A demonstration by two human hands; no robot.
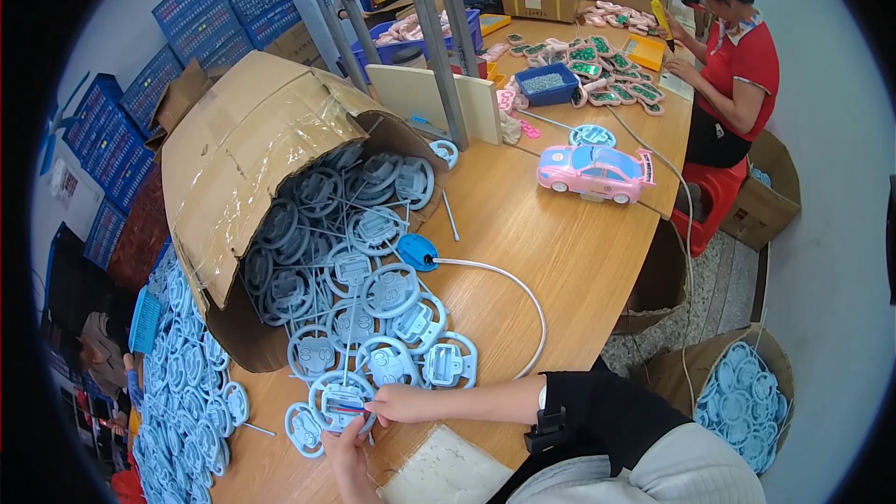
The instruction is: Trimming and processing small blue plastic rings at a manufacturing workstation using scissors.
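A light-blue toy steering wheel (329,392) lies at the table's near edge, its hollow middle facing up. My left hand (345,448) grips its lower rim, fingers closed. My right hand (397,404) pinches a thin red and blue piece (352,409), perhaps wires, over the wheel's middle. Just left of it lies another blue wheel (303,429), and beyond are several more, one a wheel with an open bracket (450,364). A heap of similar wheels (317,196) spills from a tipped cardboard box (252,149).
A pink toy car (597,174) stands at the right. A blue oval part (417,252) with a white cable (523,294) lies mid-table. Metal posts (434,47) rise behind. A person in red (747,65) sits at the far right. Blue wheels fill a floor box (742,401).
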